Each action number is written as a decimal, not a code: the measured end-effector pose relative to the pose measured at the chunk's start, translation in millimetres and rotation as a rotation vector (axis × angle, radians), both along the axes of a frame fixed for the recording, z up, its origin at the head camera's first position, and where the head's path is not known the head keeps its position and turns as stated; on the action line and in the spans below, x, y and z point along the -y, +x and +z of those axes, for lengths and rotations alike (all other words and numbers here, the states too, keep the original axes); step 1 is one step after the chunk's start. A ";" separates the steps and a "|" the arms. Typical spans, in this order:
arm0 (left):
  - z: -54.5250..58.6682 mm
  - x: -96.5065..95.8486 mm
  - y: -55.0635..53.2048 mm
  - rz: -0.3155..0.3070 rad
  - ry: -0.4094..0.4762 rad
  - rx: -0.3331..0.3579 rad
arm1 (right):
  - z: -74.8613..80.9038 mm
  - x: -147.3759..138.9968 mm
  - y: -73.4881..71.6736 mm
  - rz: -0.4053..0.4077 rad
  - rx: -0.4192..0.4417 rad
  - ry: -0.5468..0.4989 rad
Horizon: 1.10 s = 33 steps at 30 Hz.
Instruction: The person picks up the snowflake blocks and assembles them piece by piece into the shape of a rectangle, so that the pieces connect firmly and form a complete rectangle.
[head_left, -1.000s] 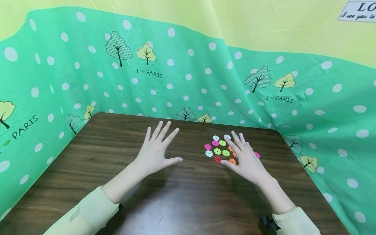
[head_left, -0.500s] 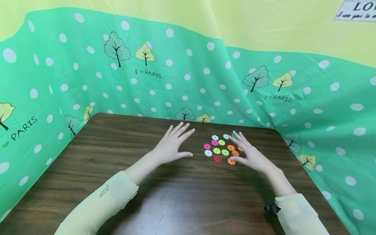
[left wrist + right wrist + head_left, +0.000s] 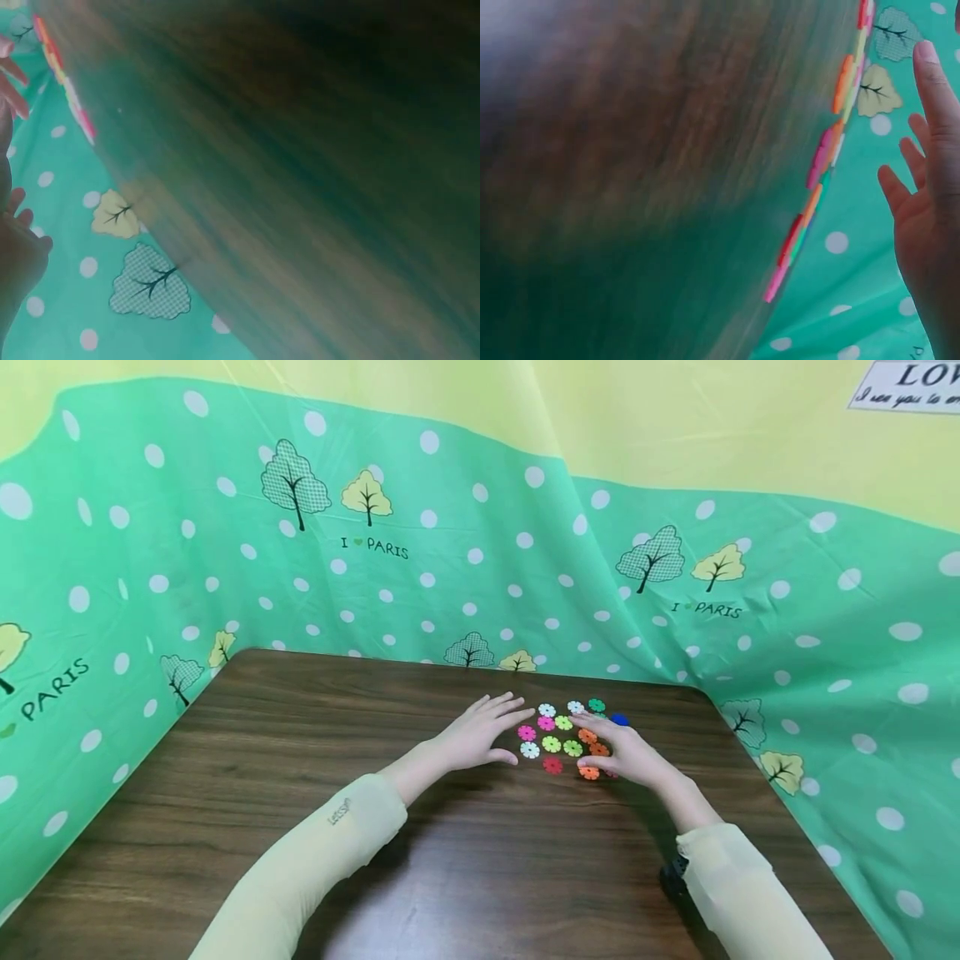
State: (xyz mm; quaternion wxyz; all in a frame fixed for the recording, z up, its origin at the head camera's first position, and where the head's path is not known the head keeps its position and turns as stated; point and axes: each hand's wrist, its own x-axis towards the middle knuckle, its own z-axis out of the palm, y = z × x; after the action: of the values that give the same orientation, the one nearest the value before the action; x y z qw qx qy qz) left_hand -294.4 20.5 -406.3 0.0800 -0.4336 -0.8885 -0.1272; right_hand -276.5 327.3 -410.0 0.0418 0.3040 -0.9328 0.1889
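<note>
Several flat flower-shaped discs lie in a loose group on the right half of the dark wooden table (image 3: 315, 718). Among them are a red disc (image 3: 552, 765), a lime disc (image 3: 551, 744), a white disc (image 3: 529, 750), a green disc (image 3: 596, 704) and a blue disc (image 3: 619, 720). My left hand (image 3: 476, 735) is at the group's left side, fingers extended and thumb spread, holding nothing. My right hand (image 3: 630, 752) hovers over the group's right part, fingers extended, hiding some discs. In the right wrist view, my right hand (image 3: 934, 195) appears above the table's level with nothing in it.
A green and yellow curtain (image 3: 420, 527) with printed trees and white dots hangs behind the table and along its sides. A black band (image 3: 673, 877) sits at the right sleeve's cuff. The discs stand close to the table's far right edge.
My left hand has moved right across the table to the edge of the disc group. My right hand has shifted slightly, uncovering the green and blue discs.
</note>
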 end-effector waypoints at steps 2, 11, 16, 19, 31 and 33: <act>-2.6 -5.0 -3.6 -0.017 -0.005 0.024 | -1.5 0.1 -5.3 0.012 -0.002 -0.006; -14.2 -22.3 -18.4 -0.047 -0.046 0.203 | -10.1 -4.5 -24.7 -0.007 0.031 0.002; -16.7 -27.7 -24.6 -0.042 -0.070 0.260 | -12.7 -5.9 -32.6 -0.018 0.067 0.029; -18.0 -30.5 -27.9 -0.038 -0.089 0.261 | -13.5 -6.4 -36.2 -0.022 0.078 0.049; -27.0 -38.2 -35.8 -0.031 -0.109 0.236 | -17.3 -4.1 -43.0 -0.063 0.151 0.065; -27.1 -38.9 -35.6 -0.025 -0.107 0.244 | -17.8 -3.7 -43.2 -0.075 0.165 0.059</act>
State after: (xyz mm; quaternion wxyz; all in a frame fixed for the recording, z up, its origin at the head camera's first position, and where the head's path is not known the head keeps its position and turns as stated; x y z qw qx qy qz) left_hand -330.0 59.4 -433.4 -0.0536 -0.4297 -0.8916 -0.1322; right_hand -319.7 331.0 -427.8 -0.0370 0.2535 -0.9489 0.1841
